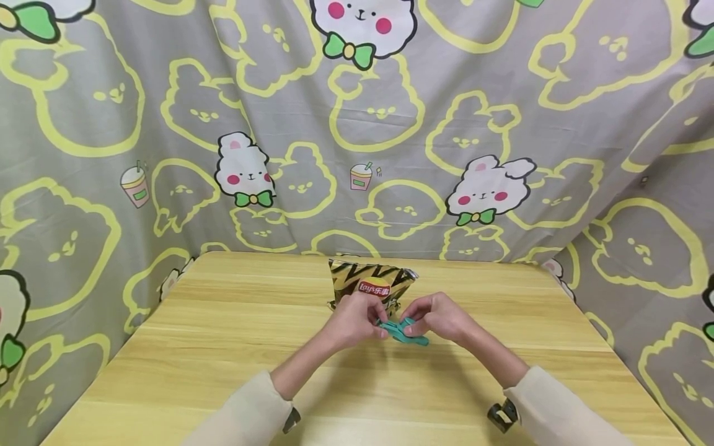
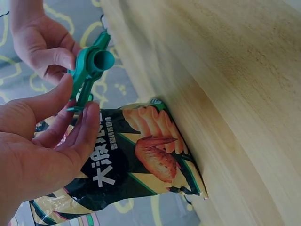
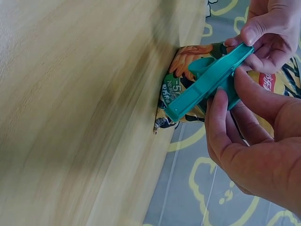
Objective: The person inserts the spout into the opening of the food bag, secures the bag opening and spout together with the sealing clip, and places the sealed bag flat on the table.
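Both hands pinch teal clip (image 1: pixel 403 331) btwn them: left hand (image 1: pixel 354 321), right hand (image 1: pixel 438 316). Chip bag (image 1: pixel 372 286) just behind, on bench (image 1: pixel 223 347).

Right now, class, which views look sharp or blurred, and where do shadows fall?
Head view: sharp, evenly lit, edges bowed, soft shadows under the forearms on the pale wooden table. Right wrist view: table grain smeared, teal plastic clip crisp. Left wrist view: printed foil crisp bag sharp.
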A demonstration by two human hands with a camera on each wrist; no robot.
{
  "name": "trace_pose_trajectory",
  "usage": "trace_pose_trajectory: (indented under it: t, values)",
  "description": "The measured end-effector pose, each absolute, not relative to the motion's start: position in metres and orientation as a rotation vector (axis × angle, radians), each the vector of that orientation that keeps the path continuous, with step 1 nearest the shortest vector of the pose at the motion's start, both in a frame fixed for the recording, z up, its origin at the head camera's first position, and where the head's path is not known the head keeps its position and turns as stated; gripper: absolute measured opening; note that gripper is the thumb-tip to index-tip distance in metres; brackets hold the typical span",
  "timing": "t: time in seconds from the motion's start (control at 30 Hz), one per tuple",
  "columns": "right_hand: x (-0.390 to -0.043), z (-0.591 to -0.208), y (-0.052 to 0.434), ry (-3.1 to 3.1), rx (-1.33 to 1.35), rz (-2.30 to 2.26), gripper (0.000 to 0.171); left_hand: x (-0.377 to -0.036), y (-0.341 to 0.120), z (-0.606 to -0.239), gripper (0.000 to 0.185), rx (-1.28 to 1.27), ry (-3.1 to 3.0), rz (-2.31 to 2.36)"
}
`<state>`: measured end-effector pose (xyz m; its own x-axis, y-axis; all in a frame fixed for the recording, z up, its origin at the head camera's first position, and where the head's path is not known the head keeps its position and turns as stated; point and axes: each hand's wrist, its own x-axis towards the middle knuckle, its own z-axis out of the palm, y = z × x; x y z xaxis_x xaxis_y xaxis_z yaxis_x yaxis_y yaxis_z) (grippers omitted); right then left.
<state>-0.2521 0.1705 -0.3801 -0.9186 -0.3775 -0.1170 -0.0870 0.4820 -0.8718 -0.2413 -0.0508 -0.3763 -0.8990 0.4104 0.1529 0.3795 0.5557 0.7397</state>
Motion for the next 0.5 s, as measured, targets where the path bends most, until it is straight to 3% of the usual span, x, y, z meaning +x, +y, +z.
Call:
trace_pose_trajectory:
  t: [0.5]
  values:
    - [-0.2514, -0.3787, 0.1705, 2.436, -0.403, -1.42, 0.017, -0.241, -0.0525, -0.3792, 0.028, 0.689, 2.753, 1.279]
